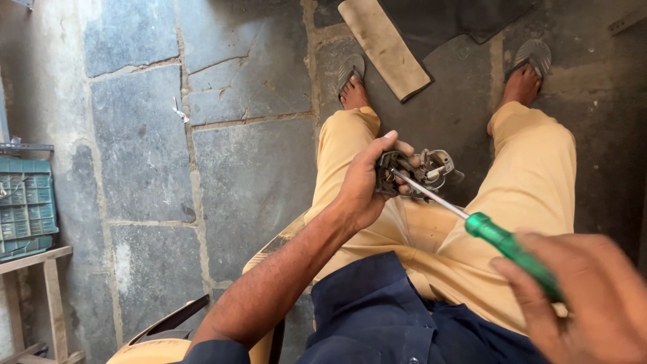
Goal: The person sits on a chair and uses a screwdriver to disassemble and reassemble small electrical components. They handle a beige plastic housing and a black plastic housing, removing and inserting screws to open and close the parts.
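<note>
My left hand (367,180) grips a small grey metal mechanical part (421,170) and holds it above my lap. My right hand (593,296) is closed around the green handle of a screwdriver (502,241). The screwdriver's steel shaft runs up and to the left, and its tip rests inside the part, next to my left fingers. I am seated, with tan trousers (532,182) and a dark blue shirt (377,317) in view below the hands.
Grey stone slabs make up the floor (249,182). My feet in sandals (350,71) rest near a tan cloth strip (384,47) and a dark mat (445,20). A teal plastic crate (25,205) on a wooden stand (37,259) is at the left edge.
</note>
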